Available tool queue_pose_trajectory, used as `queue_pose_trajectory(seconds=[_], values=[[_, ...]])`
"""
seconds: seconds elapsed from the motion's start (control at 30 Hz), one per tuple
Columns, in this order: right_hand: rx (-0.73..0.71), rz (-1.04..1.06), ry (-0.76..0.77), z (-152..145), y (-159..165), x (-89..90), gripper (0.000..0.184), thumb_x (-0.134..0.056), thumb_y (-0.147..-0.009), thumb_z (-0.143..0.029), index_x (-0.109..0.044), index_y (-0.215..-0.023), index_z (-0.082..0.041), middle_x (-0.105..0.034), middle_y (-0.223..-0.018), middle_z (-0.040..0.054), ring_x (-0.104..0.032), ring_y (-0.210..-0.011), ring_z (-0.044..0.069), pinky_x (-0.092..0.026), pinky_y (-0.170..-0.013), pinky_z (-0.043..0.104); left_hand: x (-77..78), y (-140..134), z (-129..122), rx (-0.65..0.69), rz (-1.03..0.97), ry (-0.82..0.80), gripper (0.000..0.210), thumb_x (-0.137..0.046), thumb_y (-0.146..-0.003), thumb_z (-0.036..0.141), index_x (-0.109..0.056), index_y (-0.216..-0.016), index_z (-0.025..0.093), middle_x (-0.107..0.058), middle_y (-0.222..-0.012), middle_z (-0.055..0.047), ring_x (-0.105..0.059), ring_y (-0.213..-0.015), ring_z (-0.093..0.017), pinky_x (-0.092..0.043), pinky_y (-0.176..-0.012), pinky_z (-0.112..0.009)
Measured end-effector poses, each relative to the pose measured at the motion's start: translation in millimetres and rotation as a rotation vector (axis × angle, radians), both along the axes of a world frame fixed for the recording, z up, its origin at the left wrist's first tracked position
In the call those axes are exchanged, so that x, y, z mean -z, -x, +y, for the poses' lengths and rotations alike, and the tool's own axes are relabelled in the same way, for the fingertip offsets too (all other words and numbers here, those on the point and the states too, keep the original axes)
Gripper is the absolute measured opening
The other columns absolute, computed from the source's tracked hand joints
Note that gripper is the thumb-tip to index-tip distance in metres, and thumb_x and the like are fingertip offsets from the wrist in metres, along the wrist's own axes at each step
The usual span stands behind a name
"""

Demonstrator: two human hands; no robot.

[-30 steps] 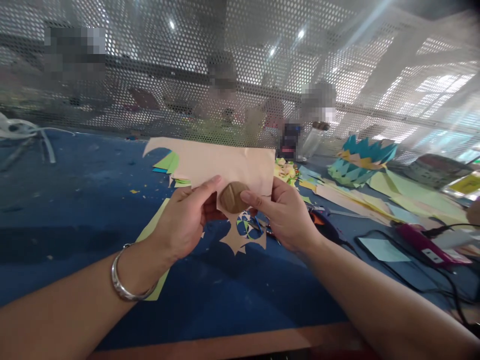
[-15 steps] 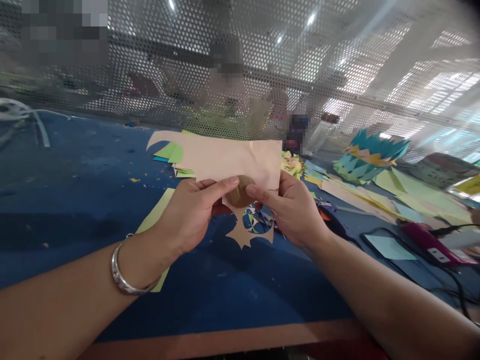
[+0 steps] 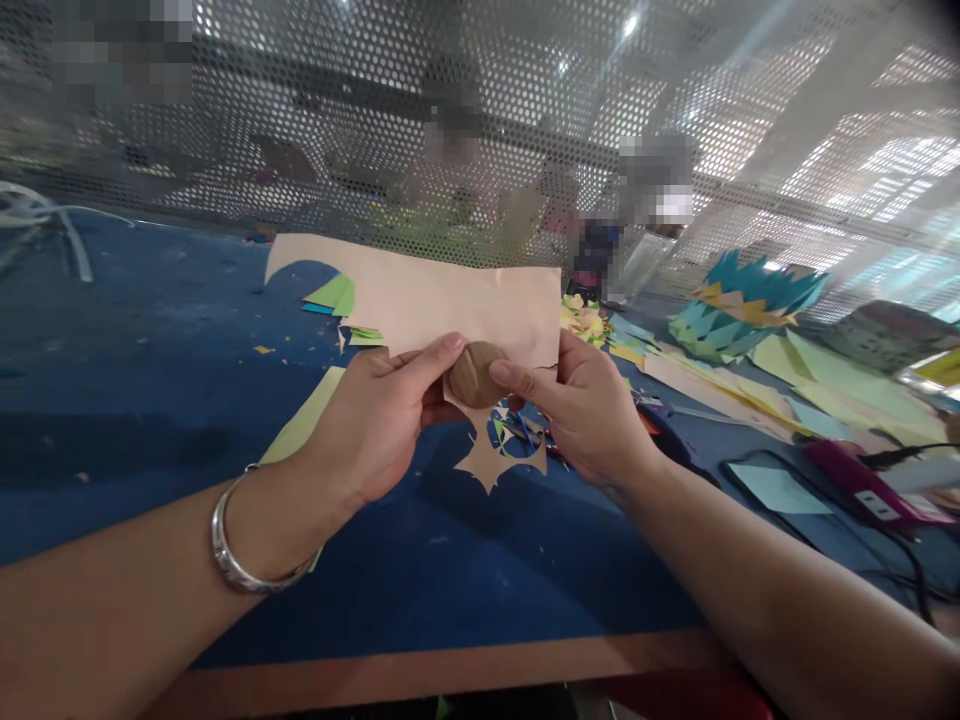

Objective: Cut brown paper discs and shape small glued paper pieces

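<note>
A cut sheet of pale pink paper [image 3: 450, 300] is held up above the table between both hands. Against its lower middle lies a round brown wooden-looking disc [image 3: 477, 376]. My left hand [image 3: 382, 420] pinches the sheet on the left, its thumb at the disc's upper left edge. My right hand [image 3: 592, 415] grips the sheet's right side, thumb tip on the disc's right edge. The fingers of both hands are partly hidden behind the paper. Below the disc hangs a jagged, cut-out part of the paper with curved notches.
A yellow-green strip [image 3: 304, 420] lies under my left forearm. To the right are a teal-and-peach pointed paper basket [image 3: 746, 310], paper sheets [image 3: 847, 395], a purple power strip [image 3: 847, 485] and black cables. Small scissors and scraps lie behind the hanging paper. A perforated metal screen [image 3: 337, 120] stands behind.
The sheet's left end has risen and tilted a little. My left thumb has shifted left, off the disc's face, so more of the disc shows.
</note>
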State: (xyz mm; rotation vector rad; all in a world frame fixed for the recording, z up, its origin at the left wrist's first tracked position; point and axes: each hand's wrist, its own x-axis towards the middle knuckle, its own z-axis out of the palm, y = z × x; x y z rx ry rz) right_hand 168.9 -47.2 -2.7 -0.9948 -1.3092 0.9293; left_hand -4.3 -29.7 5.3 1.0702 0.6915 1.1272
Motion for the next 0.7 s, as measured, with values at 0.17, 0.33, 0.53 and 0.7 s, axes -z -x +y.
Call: queue_pose_trajectory(seconds=[0.17,0.33,0.53,0.7], values=[[0.015,-0.026,0.006,1.6,0.2,2.1,0.038,-0.089,-0.073,-0.042,-0.070,-0.096,-0.019,-0.071,-0.085,0.0016,-0.058,-0.066,0.014,-0.050,-0.060,0.029,0.1,2.3,1.2,-0.008,0.046,-0.005,0.024,-0.073,-0.088,0.040,-0.082,-0.093,0.018,-0.081,-0.096,-0.010,-0.075,-0.080,-0.020,-0.056,-0.072,-0.029],[-0.002,-0.018,0.020,1.9,1.5,1.8,0.039,-0.089,-0.072,-0.043,-0.070,-0.099,-0.020,-0.073,-0.089,0.0031,-0.063,-0.071,0.017,-0.053,-0.064,0.032,-1.1,3.4,2.6,-0.008,0.067,0.003,0.023,-0.075,-0.088,0.040,-0.082,-0.089,0.017,-0.080,-0.090,-0.009,-0.072,-0.074,-0.018,-0.054,-0.066,-0.027],[0.007,-0.040,0.042,-0.1,2.3,-0.6,0.040,-0.089,-0.072,-0.044,-0.070,-0.098,-0.021,-0.074,-0.091,0.0039,-0.065,-0.073,0.019,-0.054,-0.065,0.033,-2.0,3.6,4.2,0.001,0.074,0.007,0.021,-0.075,-0.086,0.038,-0.081,-0.081,0.019,-0.079,-0.090,-0.007,-0.072,-0.079,-0.019,-0.057,-0.072,-0.029],[-0.005,-0.051,0.039,0.0,1.2,-2.2,0.041,-0.088,-0.073,-0.046,-0.069,-0.099,-0.021,-0.074,-0.090,0.0044,-0.066,-0.076,0.019,-0.054,-0.066,0.033,-4.5,4.8,3.2,-0.002,0.085,-0.009,0.022,-0.076,-0.086,0.039,-0.079,-0.074,0.021,-0.076,-0.080,-0.005,-0.069,-0.073,-0.017,-0.055,-0.069,-0.029]])
